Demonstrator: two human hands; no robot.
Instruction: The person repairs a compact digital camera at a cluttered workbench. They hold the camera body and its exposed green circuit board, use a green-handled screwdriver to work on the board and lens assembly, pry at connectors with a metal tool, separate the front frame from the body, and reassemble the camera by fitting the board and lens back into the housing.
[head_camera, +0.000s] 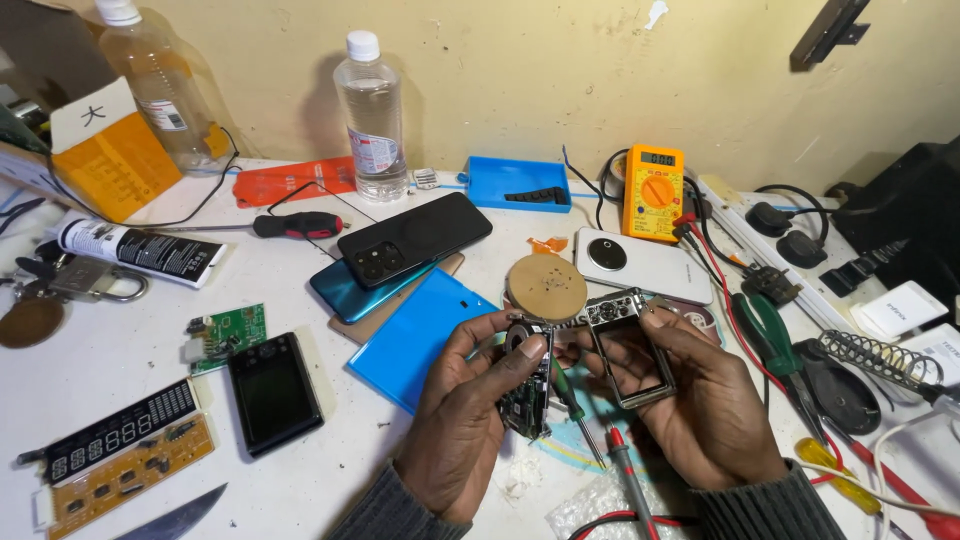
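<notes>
Cluttered white counter (120, 350): at its five o'clock, left hand (470, 400) clamps a small dark circuit-board module (527, 385), right hand (700, 400) grips a silver rectangular frame (632, 350). Thin edge grips; either could slip onto the green-handled screwdriver (572, 400) below.

A single head-worn camera looks down and forward over a white worktable (120, 350) toward a cream wall (560, 80) at the far edge. The view is close: the left hand (470, 400) and right hand (700, 400) sit low in the frame, just right of centre, with both sleeves cut by the bottom edge. Table surface extends far left of the hands; less shows to their right. No second view exists.
</notes>
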